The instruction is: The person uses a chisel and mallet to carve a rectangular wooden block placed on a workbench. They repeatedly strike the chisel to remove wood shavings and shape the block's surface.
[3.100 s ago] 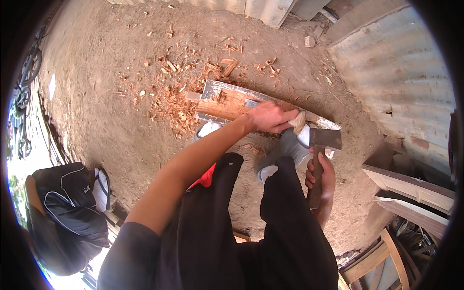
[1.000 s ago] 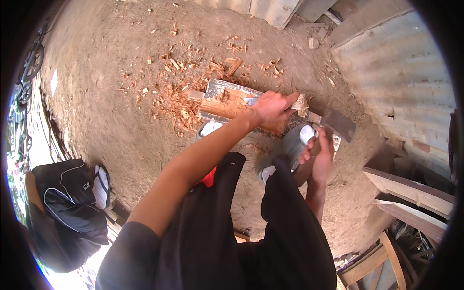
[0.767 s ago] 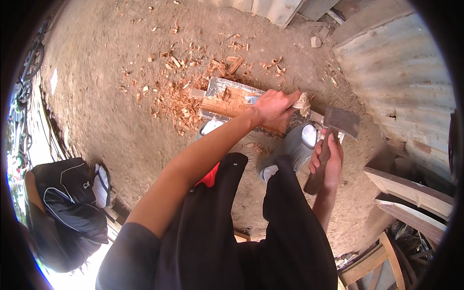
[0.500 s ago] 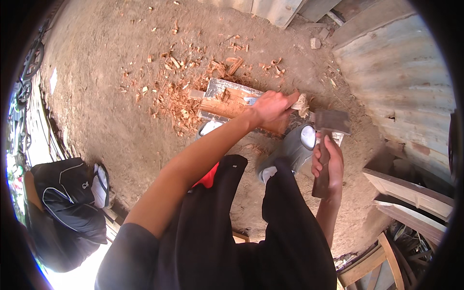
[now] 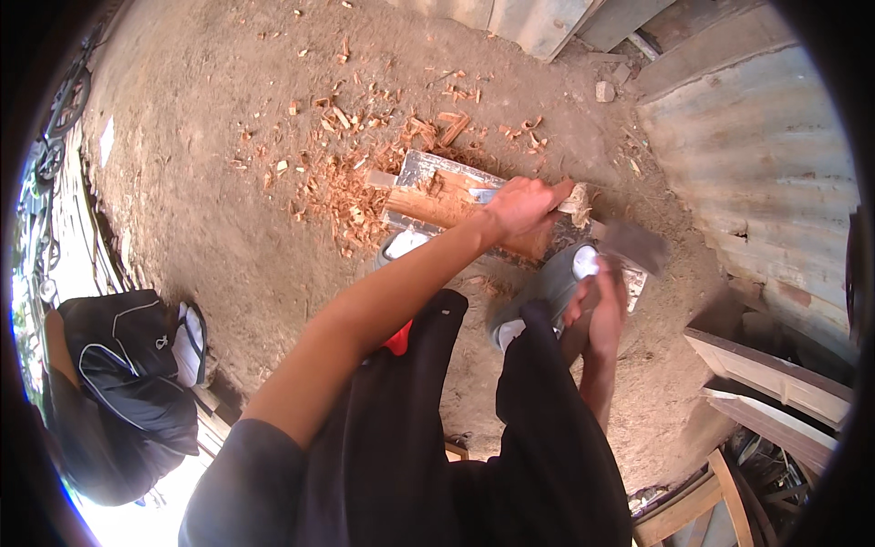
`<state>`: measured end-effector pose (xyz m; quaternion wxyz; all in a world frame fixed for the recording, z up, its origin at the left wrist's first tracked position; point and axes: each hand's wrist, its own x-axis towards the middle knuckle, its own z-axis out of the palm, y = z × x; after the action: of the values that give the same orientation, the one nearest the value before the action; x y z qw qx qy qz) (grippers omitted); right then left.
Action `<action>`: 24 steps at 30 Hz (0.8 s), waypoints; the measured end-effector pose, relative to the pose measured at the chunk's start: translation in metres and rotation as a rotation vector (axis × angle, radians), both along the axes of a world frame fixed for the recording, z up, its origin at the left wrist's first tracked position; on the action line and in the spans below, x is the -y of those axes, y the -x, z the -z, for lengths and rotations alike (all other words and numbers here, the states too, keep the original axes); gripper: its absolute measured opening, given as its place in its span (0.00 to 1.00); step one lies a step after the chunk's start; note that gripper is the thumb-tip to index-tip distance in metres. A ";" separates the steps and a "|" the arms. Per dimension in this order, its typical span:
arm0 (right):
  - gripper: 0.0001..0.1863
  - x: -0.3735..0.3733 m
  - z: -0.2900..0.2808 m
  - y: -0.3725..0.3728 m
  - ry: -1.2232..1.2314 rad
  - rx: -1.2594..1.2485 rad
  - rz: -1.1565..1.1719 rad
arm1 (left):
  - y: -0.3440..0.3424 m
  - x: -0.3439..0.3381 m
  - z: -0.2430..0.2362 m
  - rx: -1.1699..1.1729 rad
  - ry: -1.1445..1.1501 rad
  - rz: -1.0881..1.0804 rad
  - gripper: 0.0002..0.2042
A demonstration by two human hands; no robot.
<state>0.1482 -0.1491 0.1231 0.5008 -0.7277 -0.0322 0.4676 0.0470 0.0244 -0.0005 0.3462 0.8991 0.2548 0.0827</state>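
Observation:
My left hand [image 5: 527,208] is closed around a chisel, whose frayed handle end [image 5: 581,204] sticks out past the thumb. The chisel's metal blade [image 5: 480,195] lies low over a wooden workpiece [image 5: 437,202] with a freshly cut brown hollow and worn, whitish edges. In my right hand [image 5: 603,305] is a wooden mallet, gripped by its handle. Its dark head [image 5: 636,247], blurred by motion, is just right of and below the chisel's handle end, apart from it. My feet in grey-and-white footwear [image 5: 407,242] rest against the near side of the workpiece.
Wood shavings [image 5: 355,201] litter the dirt floor beside the workpiece. Corrugated metal sheets [image 5: 756,164] stand at the right, with wooden boards [image 5: 770,374] and a wooden frame [image 5: 697,510] below. Another person in black clothing [image 5: 128,383] sits at the left.
The mallet has swung, its head dropping slightly lower and blurring, and my right hand has shifted left. My left hand keeps its hold on the chisel; the whole view has shifted slightly.

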 end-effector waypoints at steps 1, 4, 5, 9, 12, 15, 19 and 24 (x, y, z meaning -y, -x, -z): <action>0.18 0.002 -0.001 -0.008 0.024 -0.053 -0.203 | 0.001 0.000 0.001 0.008 0.010 -0.012 0.22; 0.20 -0.010 -0.026 -0.029 0.092 -0.152 -0.173 | 0.003 0.001 -0.001 -0.016 0.017 -0.034 0.22; 0.21 -0.011 -0.027 -0.028 0.046 -0.102 -0.128 | 0.003 0.002 -0.006 -0.032 0.013 -0.037 0.22; 0.21 -0.007 -0.026 -0.039 -0.066 -0.073 0.026 | 0.002 0.005 -0.019 -0.056 0.030 -0.043 0.21; 0.20 -0.014 -0.013 -0.004 0.065 0.104 -0.057 | 0.004 0.008 -0.019 -0.066 0.019 -0.043 0.19; 0.21 -0.008 -0.023 -0.034 0.119 -0.081 -0.201 | 0.002 0.011 -0.009 0.016 -0.031 -0.080 0.17; 0.22 -0.007 -0.017 -0.034 -0.004 -0.031 0.067 | 0.000 0.013 -0.003 0.031 -0.053 -0.083 0.16; 0.20 -0.016 -0.011 -0.014 0.119 -0.041 -0.227 | 0.001 0.013 0.000 -0.003 -0.045 -0.060 0.16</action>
<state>0.1626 -0.1332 0.1338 0.4011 -0.7380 -0.0764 0.5373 0.0460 0.0115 0.0000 0.3228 0.8987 0.2803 0.0973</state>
